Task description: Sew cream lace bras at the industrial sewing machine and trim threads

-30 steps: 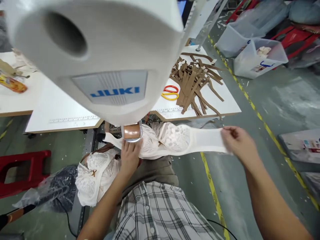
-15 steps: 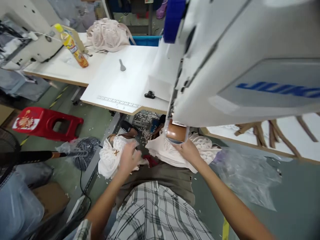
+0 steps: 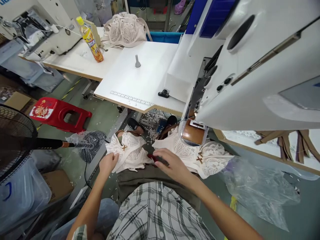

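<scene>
A cream lace bra (image 3: 133, 143) with a small brown bow lies over my left thigh. My left hand (image 3: 108, 165) is closed at its outer left edge, seemingly pinching the fabric. Above my lap my right hand (image 3: 172, 165) is open, its thumb and fingers apart and nothing visible between them. Just beyond that hand lies a second cream lace piece (image 3: 212, 156) with brown bows, over my right thigh and partly under the sewing machine's arm end (image 3: 193, 133). The right forearm covers part of its lower edge.
The white sewing machine (image 3: 250, 83) fills the upper right. A white table (image 3: 150, 73) with a grey funnel-shaped piece (image 3: 137, 61) stands ahead, beside a yellow bottle (image 3: 91, 41) and piled bras (image 3: 125, 30). Brown strips (image 3: 283, 143) hang right; a red stool (image 3: 62, 113) and fan (image 3: 17, 140) stand left.
My right hand has left the right-hand lace piece beside the machine arm and moved left over my lap. My left hand has shifted left to the bra's outer edge. The view has turned slightly.
</scene>
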A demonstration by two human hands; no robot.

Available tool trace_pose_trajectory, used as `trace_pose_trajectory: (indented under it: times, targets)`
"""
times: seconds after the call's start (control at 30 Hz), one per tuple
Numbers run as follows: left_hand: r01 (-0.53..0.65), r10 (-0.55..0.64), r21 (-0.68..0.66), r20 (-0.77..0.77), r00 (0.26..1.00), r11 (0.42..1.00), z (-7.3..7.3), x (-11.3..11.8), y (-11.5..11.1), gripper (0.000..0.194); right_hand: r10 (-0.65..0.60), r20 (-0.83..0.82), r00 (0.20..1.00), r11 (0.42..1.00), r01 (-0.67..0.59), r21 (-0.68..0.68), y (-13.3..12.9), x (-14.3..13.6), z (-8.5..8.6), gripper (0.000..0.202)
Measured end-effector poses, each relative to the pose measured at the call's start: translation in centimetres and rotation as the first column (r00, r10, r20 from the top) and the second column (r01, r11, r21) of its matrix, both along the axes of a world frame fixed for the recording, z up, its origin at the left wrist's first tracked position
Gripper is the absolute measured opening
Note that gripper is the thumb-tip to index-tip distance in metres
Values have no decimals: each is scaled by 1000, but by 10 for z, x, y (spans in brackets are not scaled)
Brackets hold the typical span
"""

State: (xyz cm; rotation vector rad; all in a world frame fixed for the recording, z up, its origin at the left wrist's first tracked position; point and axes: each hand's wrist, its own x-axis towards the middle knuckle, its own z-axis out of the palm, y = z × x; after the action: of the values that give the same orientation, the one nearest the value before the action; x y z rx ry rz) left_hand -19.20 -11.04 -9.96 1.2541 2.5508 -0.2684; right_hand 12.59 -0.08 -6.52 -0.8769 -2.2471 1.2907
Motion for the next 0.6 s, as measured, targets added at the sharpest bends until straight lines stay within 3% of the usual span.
trace_pose_trajectory:
  times: [0.1, 0.17, 0.23, 0.27, 0.3, 0.37, 0.4, 0.43, 0.5, 0.53, 0.6]
  targets:
    - [126, -125, 96, -10, 992, 987, 23, 27, 2, 38, 86, -3, 996, 994, -86, -73, -4, -15, 7, 39]
    - [235, -240, 183, 1, 971, 954, 46, 59, -4, 40, 92, -15, 996, 995, -93, -44, 0, -20, 9, 67]
    - [374, -404, 258, 71, 912, 891, 71, 95, -12, 35, 178, -40, 983, 984, -177, 13, 5, -21, 14, 87]
    - [453, -509, 320, 117, 853, 832, 83, 111, -14, 33, 259, -45, 965, 966, -257, 31, 7, -20, 18, 83]
    - [527, -659, 472, 169, 733, 707, 94, 123, -16, 30, 349, -42, 936, 937, -348, 36, 8, -17, 23, 69]
    - [457, -760, 696, 198, 619, 553, 109, 137, -14, 22, 491, -28, 871, 871, -490, 26, 6, -7, 39, 47]
    - [371, -758, 765, 224, 612, 526, 113, 140, -10, 14, 517, -24, 856, 856, -516, 33, 4, 2, 49, 46]
    - [269, -718, 790, 284, 635, 551, 115, 140, -6, 8, 508, -18, 861, 860, -507, 57, 0, 12, 60, 45]
    - [81, -598, 711, 518, 612, 698, 113, 142, 5, 31, 426, 1, 905, 897, -422, 130, -10, 37, 83, 38]
    - [21, -530, 610, 670, 520, 792, 111, 145, 11, 38, 368, 14, 930, 917, -365, 160, -16, 52, 95, 33]
    - [5, -374, 380, 908, 190, 925, 110, 159, 25, 43, 243, 51, 969, 954, -248, 169, -31, 85, 115, 21]
